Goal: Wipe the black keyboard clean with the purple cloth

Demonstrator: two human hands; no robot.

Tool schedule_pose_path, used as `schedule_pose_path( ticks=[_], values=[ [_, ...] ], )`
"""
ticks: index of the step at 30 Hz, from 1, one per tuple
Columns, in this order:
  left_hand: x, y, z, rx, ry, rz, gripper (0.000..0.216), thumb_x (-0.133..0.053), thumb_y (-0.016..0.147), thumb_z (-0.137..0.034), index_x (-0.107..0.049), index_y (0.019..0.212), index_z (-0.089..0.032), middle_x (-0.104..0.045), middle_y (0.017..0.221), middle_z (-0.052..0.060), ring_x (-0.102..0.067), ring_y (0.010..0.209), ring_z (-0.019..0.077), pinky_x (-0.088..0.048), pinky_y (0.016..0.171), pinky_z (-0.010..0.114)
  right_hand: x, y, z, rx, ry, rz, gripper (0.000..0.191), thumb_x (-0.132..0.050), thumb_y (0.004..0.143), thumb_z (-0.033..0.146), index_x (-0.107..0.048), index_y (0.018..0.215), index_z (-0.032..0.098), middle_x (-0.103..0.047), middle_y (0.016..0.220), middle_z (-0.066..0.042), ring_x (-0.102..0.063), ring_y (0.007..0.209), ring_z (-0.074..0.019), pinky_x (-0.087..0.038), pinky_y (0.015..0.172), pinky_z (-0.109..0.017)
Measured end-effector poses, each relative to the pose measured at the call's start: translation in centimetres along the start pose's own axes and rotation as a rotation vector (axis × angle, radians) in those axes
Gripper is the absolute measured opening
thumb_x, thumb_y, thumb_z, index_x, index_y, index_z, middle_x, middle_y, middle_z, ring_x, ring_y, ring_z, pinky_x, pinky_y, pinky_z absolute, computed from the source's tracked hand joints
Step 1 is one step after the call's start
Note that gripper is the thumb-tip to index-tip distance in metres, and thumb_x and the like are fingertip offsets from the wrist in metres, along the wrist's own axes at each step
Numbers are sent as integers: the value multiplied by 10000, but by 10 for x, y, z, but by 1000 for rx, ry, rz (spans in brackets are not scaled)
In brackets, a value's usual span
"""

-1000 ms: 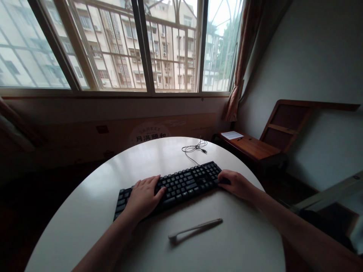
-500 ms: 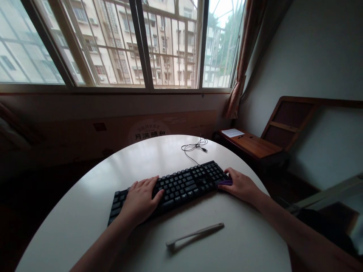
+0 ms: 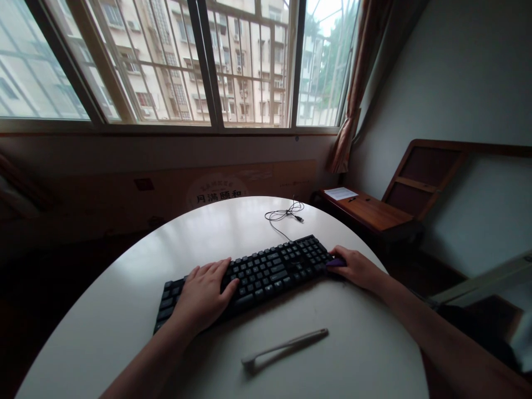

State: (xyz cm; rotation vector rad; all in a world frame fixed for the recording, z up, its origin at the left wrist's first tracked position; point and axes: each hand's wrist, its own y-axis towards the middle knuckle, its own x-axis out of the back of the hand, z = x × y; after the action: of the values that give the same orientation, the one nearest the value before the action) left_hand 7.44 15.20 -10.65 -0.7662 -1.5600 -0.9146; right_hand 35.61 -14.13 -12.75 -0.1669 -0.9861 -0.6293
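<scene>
A black keyboard (image 3: 266, 271) lies at a slant across the white round table (image 3: 124, 310). My left hand (image 3: 205, 291) rests flat on its left part, fingers stretched out and thumb apart, covering some keys. At the right end, by the number keys, my right hand (image 3: 353, 266) is closed round a small purple thing (image 3: 336, 262); its kind is mostly hidden by my fingers. In front of the keyboard lies a slim grey brush-like tool (image 3: 286, 347), its thicker head to the left.
The keyboard's thin cable (image 3: 286, 213) is looped behind it, with a USB plug at its end. Beyond the table's right edge stands a wooden bench (image 3: 374, 213) bearing a sheet of paper (image 3: 341, 193). A barred window (image 3: 249, 72) is ahead.
My right hand and the purple thing have shifted slightly right and up along the keyboard's right end. My left hand stays on the keyboard.
</scene>
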Motion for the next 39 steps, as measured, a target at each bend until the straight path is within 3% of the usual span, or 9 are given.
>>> schedule_pose_path(
  ticks=[6, 11, 22, 28, 31, 35, 39],
  values=[
    [1, 0, -1, 8, -3, -1, 608, -393, 890, -513, -492, 1395, -189, -558, 1388, 83, -472, 1291, 276, -271, 1104, 442, 15, 9, -21, 159, 147, 150, 283, -609, 838, 363, -693, 1057, 205, -725, 987, -43, -658, 897, -218, -483, 821, -304],
    [2, 1, -2, 6, -2, -2, 611, -385, 893, -516, -490, 1395, -185, -551, 1396, 85, -471, 1292, 273, -274, 1102, 433, 18, 13, -27, 179, 218, 190, 350, -607, 838, 392, -713, 1112, 202, -725, 1072, -54, -662, 966, -242, -488, 886, -324],
    [6, 0, -6, 19, -19, 4, 596, -394, 893, -496, -502, 1384, -175, -563, 1382, 93, -484, 1283, 273, -283, 1098, 438, 11, 10, -15, 38, 67, 39, 324, -689, 748, 397, -725, 991, 186, -725, 872, -38, -652, 800, -211, -494, 761, -305],
    [7, -1, -5, 20, -23, 6, 588, -402, 890, -489, -504, 1383, -185, -564, 1382, 94, -489, 1278, 275, -286, 1096, 441, 7, 5, -13, 56, 69, -18, 332, -687, 748, 411, -715, 1004, 202, -720, 846, -24, -642, 761, -191, -478, 732, -287],
    [5, -1, -4, 24, -16, 5, 594, -398, 895, -487, -493, 1391, -175, -554, 1391, 96, -479, 1287, 273, -276, 1102, 440, 3, 0, -14, 43, 46, -102, 273, -688, 755, 421, -689, 901, 190, -690, 754, -11, -613, 693, -175, -456, 662, -272],
    [3, -1, -3, 12, -12, -1, 600, -392, 903, -496, -477, 1405, -178, -541, 1405, 92, -464, 1300, 268, -267, 1107, 430, 2, -8, 9, 120, 30, -82, 269, -685, 778, 429, -614, 710, 179, -626, 662, -3, -556, 616, -149, -415, 584, -256],
    [2, -2, -1, 8, -19, 5, 604, -400, 901, -498, -475, 1407, -176, -537, 1408, 94, -461, 1302, 274, -261, 1110, 444, -1, -5, 59, 451, -65, 20, 195, -734, 771, 378, -650, 742, 205, -638, 783, -27, -572, 795, -182, -448, 736, -290]
  ],
)
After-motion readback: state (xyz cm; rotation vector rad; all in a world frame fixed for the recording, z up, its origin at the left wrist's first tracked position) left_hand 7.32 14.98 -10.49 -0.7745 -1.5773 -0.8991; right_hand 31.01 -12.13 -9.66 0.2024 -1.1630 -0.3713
